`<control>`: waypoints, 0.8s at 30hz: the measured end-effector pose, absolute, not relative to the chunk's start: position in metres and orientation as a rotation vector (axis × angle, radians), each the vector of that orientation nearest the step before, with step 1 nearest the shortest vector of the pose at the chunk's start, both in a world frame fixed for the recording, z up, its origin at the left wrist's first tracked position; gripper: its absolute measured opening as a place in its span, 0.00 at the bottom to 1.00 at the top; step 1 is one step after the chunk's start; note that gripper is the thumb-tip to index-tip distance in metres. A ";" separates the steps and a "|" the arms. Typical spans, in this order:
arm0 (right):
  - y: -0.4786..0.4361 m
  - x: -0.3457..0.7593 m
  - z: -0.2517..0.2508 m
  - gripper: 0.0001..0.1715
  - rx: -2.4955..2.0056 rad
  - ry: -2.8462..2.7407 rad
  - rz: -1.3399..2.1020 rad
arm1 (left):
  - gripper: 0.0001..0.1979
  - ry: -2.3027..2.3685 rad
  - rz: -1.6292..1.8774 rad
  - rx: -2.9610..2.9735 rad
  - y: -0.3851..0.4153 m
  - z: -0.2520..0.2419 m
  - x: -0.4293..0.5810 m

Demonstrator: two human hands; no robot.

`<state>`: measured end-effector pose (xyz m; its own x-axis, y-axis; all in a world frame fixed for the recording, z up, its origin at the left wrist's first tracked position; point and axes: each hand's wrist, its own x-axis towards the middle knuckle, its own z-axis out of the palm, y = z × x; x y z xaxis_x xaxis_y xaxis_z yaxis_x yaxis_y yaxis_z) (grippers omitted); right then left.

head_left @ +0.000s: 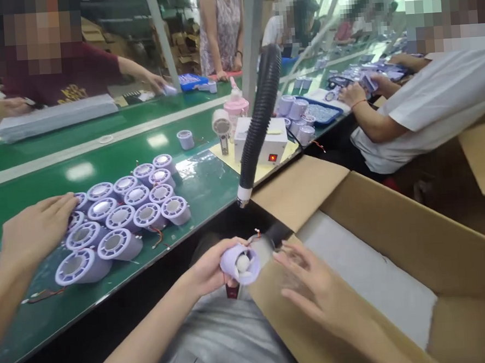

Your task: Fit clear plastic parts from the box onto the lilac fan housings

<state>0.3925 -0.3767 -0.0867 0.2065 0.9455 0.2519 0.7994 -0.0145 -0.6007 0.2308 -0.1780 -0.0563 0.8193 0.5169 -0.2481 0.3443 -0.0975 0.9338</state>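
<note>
My left hand grips a purple fan housing above my lap, its open end turned toward me and showing a pale round hub and blades. Thin wires with a small white connector stick out at its far side. To the right of the housing, my right hand is apart from it, fingers spread and blurred by motion. A greyish blur lies between the two; I cannot make out what it is. Several more purple fan housings stand in rows on the green bench, with silvery discs facing up.
A co-worker's hand rests against the housings at left. A black flexible hose hangs before a white box with a lit red switch. An open cardboard box stands at my right. Other people work along the bench.
</note>
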 end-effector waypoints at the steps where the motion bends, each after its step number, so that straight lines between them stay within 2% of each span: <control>1: -0.371 0.385 -0.082 0.30 -1.879 -1.681 0.183 | 0.19 0.611 0.032 1.612 -0.184 -0.061 0.231; 4: -0.357 0.377 -0.072 0.25 -2.018 -1.731 0.067 | 0.10 0.465 -0.205 1.477 -0.191 -0.066 0.235; 6: -0.354 0.378 -0.070 0.19 -2.021 -1.725 0.230 | 0.08 0.425 -0.162 1.619 -0.191 -0.067 0.237; 9: -0.356 0.380 -0.066 0.09 -1.878 -1.557 0.627 | 0.10 0.374 0.033 1.851 -0.192 -0.070 0.236; 11: -0.357 0.379 -0.063 0.03 -1.807 -1.382 0.767 | 0.17 0.358 0.154 1.887 -0.193 -0.077 0.235; 13: -0.358 0.377 -0.061 0.13 -1.796 -1.234 0.799 | 0.25 0.311 0.234 1.916 -0.194 -0.086 0.235; 15: -0.358 0.376 -0.060 0.18 -1.815 -1.110 0.820 | 0.30 0.230 0.275 1.973 -0.195 -0.096 0.235; 21: -0.358 0.378 -0.064 0.18 -1.706 -0.846 0.851 | 0.29 0.236 0.480 1.900 -0.202 -0.114 0.235; 24: -0.359 0.381 -0.066 0.18 -1.649 -0.813 0.824 | 0.32 0.236 0.453 1.830 -0.204 -0.113 0.236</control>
<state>0.3806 -0.3594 -0.0663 0.5279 0.8416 -0.1140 0.1032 -0.1968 -0.9750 0.2360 -0.2040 -0.1135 0.9043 0.3842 0.1861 -0.0672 -0.3024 0.9508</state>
